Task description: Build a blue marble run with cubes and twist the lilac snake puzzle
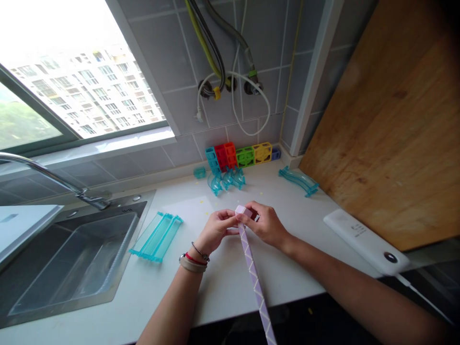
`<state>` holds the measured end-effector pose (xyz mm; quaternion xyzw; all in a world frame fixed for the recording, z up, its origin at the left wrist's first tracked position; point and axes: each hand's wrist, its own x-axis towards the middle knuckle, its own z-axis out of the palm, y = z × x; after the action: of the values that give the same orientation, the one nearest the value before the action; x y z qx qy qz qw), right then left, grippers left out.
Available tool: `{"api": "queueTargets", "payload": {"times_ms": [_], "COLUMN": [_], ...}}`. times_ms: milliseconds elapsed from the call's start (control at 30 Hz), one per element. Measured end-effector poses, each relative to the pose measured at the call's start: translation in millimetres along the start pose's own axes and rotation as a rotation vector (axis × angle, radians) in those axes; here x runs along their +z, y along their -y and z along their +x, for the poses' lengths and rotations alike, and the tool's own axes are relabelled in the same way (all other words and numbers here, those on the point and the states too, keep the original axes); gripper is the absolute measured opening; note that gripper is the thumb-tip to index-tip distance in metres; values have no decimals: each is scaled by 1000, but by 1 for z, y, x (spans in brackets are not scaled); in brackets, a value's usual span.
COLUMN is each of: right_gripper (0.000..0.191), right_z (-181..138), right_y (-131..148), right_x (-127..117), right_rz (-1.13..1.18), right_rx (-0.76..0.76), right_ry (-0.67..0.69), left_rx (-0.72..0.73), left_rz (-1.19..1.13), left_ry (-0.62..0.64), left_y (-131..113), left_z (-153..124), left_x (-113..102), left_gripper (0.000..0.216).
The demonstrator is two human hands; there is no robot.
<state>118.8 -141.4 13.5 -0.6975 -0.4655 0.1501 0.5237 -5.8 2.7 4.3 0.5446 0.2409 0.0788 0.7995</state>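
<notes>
Between my hands is a long lilac and white snake puzzle (253, 273), its segments meeting in zigzag lines. The straight length runs from my fingers down past the counter's front edge, and its upper end is folded into a small block. My left hand (221, 224) grips that end from the left, thumb against it. On the other side, my right hand (264, 220) has its thumb and fingers closed round the folded block. Fingers partly hide the join. Clear teal plastic track pieces (158, 238) lie left of my left hand.
Colourful plastic blocks (245, 156) stand along the wall, with curved teal pieces (227, 178) before them. A curved teal track (299, 181) and a white power bank (364, 239) with a cable lie to the right. The sink (125, 261) and tap (53, 175) are left; a wooden board (391, 129) leans right.
</notes>
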Motion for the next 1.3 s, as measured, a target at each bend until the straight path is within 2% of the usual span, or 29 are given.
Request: {"api": "queueTargets", "payload": {"times_ms": [200, 367, 633, 800, 967, 1133, 1300], "right_gripper": [35, 47, 59, 58, 53, 51, 50], "right_z": [3, 9, 15, 15, 14, 13, 14], "right_y": [-5, -14, -21, -22, -16, -14, -15], "right_x": [-2, -3, -9, -11, -11, -10, -9], "right_rz": [-113, -210, -337, -346, -262, -68, 160], "right_rx": [37, 152, 305, 276, 262, 262, 236], "right_ry": [10, 9, 185, 183, 188, 170, 70], "left_rx": [-37, -71, -84, -98, -65, -64, -105], "left_rz": [73, 189, 326, 310, 270, 147, 33], "left_ry": [-34, -19, 38, 17, 21, 3, 215], "left_y": [3, 6, 17, 14, 9, 8, 2], "left_z": [0, -2, 2, 0, -2, -3, -8], "left_x": [3, 16, 21, 22, 22, 17, 17], "left_gripper": [40, 43, 39, 38, 38, 42, 47]}}
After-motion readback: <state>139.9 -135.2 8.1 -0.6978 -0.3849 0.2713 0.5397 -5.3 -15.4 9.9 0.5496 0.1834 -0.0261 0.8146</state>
